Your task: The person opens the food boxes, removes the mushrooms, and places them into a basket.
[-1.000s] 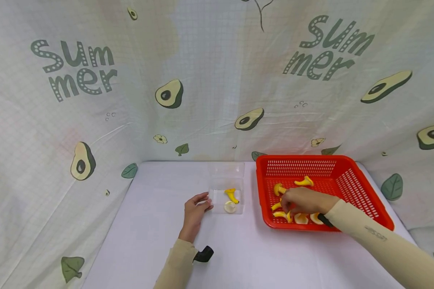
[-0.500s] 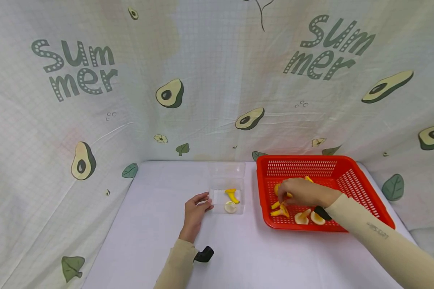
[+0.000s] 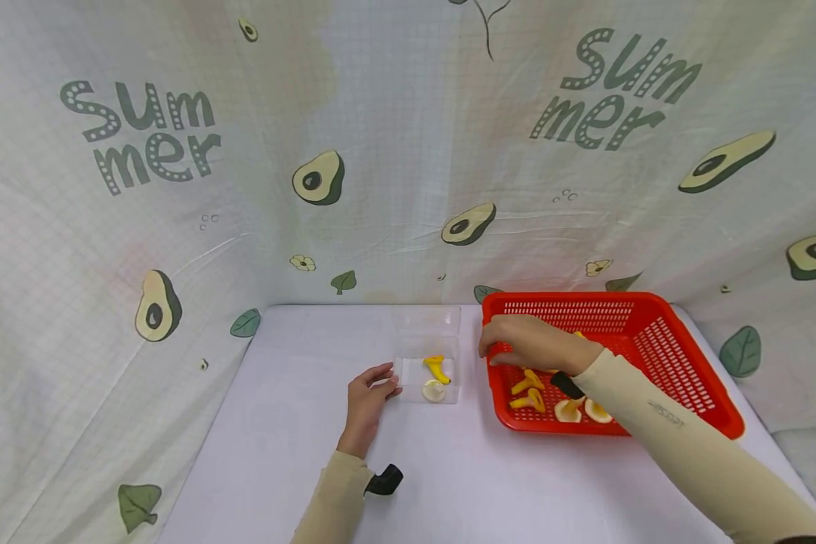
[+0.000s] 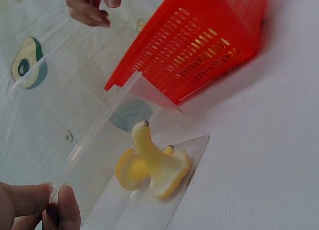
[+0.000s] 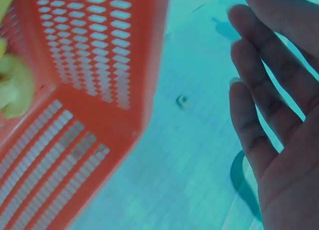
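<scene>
My left hand (image 3: 369,400) pinches the left edge of a small clear plastic box (image 4: 94,135) with a hinged lid standing behind it. Inside lie two toy mushrooms: one yellow (image 3: 438,369), the other with a pale round cap (image 3: 433,391). My right hand (image 3: 533,344) is over the left rim of a red plastic basket (image 3: 693,363), fingertips right at that rim. In the right wrist view its fingers (image 5: 269,95) are fairly straight and slightly apart, with nothing visible between them. Several mushrooms lie in the basket, among them a yellow one (image 3: 528,400) near the front left corner.
A white cloth-covered table (image 3: 279,393) bears both containers, with the box left of the basket and a narrow gap between. Behind rises a printed curtain (image 3: 394,151) with avocados and lettering. The basket's raised walls (image 4: 184,45) stand higher than the box's front edge.
My right hand has moved from among the mushrooms to the left and up, to the basket's left rim. A few mushrooms there have shifted. My left hand stays at the box.
</scene>
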Available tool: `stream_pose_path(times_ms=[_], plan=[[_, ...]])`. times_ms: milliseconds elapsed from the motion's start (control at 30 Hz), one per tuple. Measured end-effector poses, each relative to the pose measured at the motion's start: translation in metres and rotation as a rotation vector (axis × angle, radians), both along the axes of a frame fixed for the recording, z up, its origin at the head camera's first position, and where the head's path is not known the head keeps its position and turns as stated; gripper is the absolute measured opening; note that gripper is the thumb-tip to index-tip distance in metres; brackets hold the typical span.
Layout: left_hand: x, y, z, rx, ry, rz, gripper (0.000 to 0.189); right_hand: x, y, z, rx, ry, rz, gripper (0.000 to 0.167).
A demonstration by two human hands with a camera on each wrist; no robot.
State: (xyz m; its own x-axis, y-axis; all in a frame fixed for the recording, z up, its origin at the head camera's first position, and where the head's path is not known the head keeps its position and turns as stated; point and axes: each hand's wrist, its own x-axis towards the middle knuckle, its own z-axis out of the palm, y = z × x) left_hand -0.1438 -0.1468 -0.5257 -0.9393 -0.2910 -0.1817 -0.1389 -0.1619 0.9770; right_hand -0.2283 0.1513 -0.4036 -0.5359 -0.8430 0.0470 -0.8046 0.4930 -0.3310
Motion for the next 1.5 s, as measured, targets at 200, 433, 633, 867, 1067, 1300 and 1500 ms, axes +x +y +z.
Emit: stream_pose_path(times_ms=[200, 433, 633, 867, 1067, 1300, 1500], plan=[[0.001, 0.0, 0.001, -0.009, -0.024, 0.005, 0.04, -0.003, -0.026, 0.002, -0.034, 0.017, 0.028, 0.019], [0.0, 0.001, 0.002, -0.015, -0.04, 0.009, 0.038, -0.01, -0.052, -0.007, -0.027, 0.032, 0.067, 0.023], [0.0, 0.0, 0.001, -0.011, -0.035, 0.012, 0.038, -0.016, -0.067, -0.016, -0.012, 0.018, 0.089, 0.024], [0.0, 0.0, 0.001, -0.005, -0.02, -0.007, 0.04, -0.017, -0.079, -0.024, 0.03, -0.019, 0.075, 0.027], [-0.001, 0.0, 0.001, -0.005, -0.013, -0.006, 0.04, -0.017, -0.09, -0.031, 0.051, -0.086, 0.066, 0.028], [-0.001, 0.0, 0.001, -0.007, -0.024, 0.006, 0.039, -0.021, -0.096, -0.034, 0.078, -0.111, 0.035, 0.03], [0.002, 0.0, 0.001, -0.015, -0.015, 0.001, 0.039, -0.023, -0.102, -0.038, 0.132, -0.115, 0.022, 0.033]])
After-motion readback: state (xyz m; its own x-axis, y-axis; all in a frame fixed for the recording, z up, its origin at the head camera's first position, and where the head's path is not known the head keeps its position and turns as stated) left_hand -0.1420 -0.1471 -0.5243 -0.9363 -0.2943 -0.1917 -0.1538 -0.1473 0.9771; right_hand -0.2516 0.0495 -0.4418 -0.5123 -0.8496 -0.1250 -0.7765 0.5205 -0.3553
